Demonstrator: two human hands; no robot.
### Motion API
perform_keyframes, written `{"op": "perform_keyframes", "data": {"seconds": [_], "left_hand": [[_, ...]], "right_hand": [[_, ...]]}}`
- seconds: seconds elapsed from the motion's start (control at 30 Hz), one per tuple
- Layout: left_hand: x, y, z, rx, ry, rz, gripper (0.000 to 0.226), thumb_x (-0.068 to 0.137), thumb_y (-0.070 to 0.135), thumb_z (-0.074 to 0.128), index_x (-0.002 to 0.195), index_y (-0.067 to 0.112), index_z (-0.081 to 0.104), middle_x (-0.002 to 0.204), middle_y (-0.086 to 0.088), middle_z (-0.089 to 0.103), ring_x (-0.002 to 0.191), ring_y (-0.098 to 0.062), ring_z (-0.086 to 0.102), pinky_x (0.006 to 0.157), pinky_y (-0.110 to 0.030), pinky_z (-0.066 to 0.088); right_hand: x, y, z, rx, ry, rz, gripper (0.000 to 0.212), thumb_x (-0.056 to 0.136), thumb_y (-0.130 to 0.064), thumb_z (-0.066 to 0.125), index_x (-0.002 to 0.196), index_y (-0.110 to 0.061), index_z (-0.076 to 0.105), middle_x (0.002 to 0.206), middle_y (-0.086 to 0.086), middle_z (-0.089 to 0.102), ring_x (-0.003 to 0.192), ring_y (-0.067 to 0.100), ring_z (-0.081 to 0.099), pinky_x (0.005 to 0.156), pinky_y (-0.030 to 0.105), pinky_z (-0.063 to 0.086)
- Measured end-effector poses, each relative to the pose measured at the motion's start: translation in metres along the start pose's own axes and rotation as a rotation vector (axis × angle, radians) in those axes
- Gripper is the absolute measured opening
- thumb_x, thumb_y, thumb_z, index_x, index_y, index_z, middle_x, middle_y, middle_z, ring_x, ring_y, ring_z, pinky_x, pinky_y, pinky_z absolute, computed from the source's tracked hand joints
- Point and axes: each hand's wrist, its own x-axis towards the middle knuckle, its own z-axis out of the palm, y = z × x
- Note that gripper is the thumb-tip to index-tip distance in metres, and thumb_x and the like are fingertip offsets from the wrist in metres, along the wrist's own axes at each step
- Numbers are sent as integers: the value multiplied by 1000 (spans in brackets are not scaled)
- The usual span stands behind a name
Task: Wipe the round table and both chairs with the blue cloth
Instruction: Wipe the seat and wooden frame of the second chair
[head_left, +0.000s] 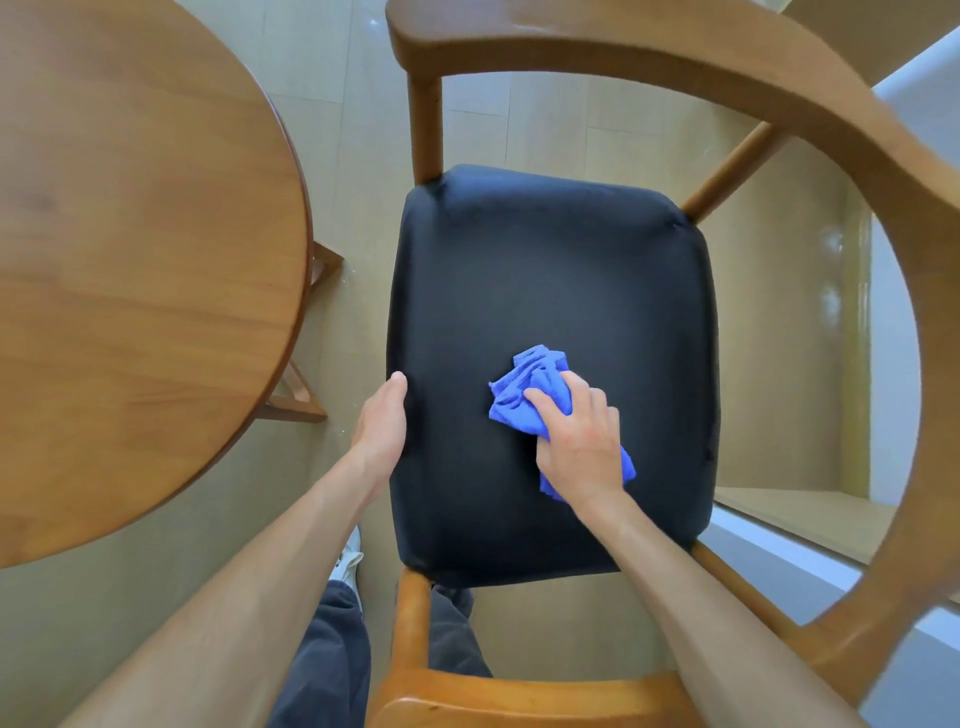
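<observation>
Cloth (524, 392), blue and bunched, lies on the black seat (550, 291) of a wooden chair (810, 88), toward the seat's near right part. Right hand (582, 441) presses down on it with fingers curled over the folds, gripping the cloth against the cushion; a corner sticks out under the wrist. Left hand (382, 421) rests open and flat along the seat's left edge, holding nothing. Curved armrest rings the seat on the right. Round table (130, 260) stands just left of the chair, above the pale floor (353, 156).
</observation>
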Motion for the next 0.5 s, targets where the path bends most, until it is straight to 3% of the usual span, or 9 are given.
{"op": "perform_keyframes", "data": {"seconds": [0.13,0.2,0.3,0.37,0.5], "left_hand": [[-3,0,-1,4,-18,13,51,99,45,33,143,22,39,146,6,40,135,-19,36,113,-44,29],[-4,-2,-4,0,-29,13,51,98,45,33,143,22,40,145,6,42,134,-18,37,113,-44,30],[-3,-4,-8,4,-33,8,52,97,48,33,143,24,39,147,7,40,135,-18,37,113,-45,29],[-3,-6,-11,13,-19,23,52,97,49,33,143,26,39,149,6,38,136,-18,35,113,-45,30],[-7,-3,-19,21,14,20,50,97,47,34,142,26,42,146,7,40,133,-17,37,112,-44,31]], "right_hand": [[-4,13,-5,62,-89,11,57,65,-17,68,121,-21,61,129,18,51,92,36,52,67,38,47],[-10,1,-1,62,-134,79,69,59,-6,76,125,-18,58,128,23,50,77,35,52,60,38,51],[-16,-24,5,49,-82,138,78,47,10,72,119,-15,59,119,26,53,62,32,50,49,33,46],[-34,-48,9,58,-110,48,77,47,8,69,117,-20,54,121,24,47,63,32,50,49,32,46],[-79,-88,21,50,-394,-325,74,45,0,67,113,-25,53,122,18,43,62,26,47,47,29,40]]}}
